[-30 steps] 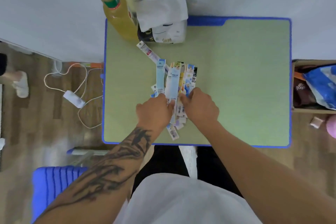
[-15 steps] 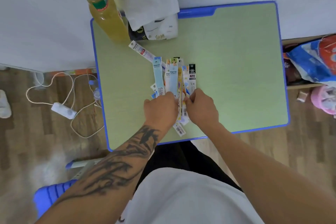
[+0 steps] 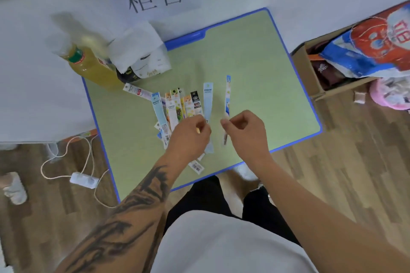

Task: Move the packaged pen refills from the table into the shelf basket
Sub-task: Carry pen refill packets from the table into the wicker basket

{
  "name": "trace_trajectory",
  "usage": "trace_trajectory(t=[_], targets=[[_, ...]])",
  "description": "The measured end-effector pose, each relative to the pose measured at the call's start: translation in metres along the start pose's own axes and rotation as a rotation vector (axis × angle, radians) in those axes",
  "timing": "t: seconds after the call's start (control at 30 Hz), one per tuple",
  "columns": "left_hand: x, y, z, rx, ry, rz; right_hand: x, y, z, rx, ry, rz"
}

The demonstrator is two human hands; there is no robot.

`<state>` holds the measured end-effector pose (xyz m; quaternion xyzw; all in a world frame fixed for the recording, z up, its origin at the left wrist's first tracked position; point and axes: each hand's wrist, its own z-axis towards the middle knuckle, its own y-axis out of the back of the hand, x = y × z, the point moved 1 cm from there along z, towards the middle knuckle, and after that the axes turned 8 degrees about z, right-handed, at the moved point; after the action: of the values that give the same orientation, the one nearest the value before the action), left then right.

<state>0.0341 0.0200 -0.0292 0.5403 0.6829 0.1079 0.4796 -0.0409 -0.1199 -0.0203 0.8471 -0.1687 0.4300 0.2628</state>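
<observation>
Over the green, blue-edged table, the left hand pinches a long pale-blue packaged pen refill between thumb and fingertips, and the right hand pinches a thin blue-and-white refill pack seen edge-on. The remaining colourful refill packs lie fanned on the table just left of both hands, near a yellow drink bottle.

Table right half bare; bottle, tissue pack crowd far-left corner.
</observation>
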Motion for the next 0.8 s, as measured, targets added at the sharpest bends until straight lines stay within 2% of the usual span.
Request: trace_trajectory(t=[0.17, 0.33, 0.6, 0.8], targets=[[-0.086, -0.022, -0.01, -0.074, -0.057, -0.275, 0.0, 0.085, -0.004, -0.059, -0.026, 0.359], [-0.186, -0.075, -0.041, 0.031, -0.136, -0.43, -0.008, 0.203, -0.013, -0.133, 0.047, 0.52], [-0.348, -0.198, -0.094, 0.226, -0.256, -0.346, -0.066, 0.398, -0.047, -0.33, 0.101, 0.616], [-0.44, -0.286, -0.127, 0.349, -0.387, -0.187, -0.12, 0.505, -0.07, -0.554, 0.091, 0.785]])
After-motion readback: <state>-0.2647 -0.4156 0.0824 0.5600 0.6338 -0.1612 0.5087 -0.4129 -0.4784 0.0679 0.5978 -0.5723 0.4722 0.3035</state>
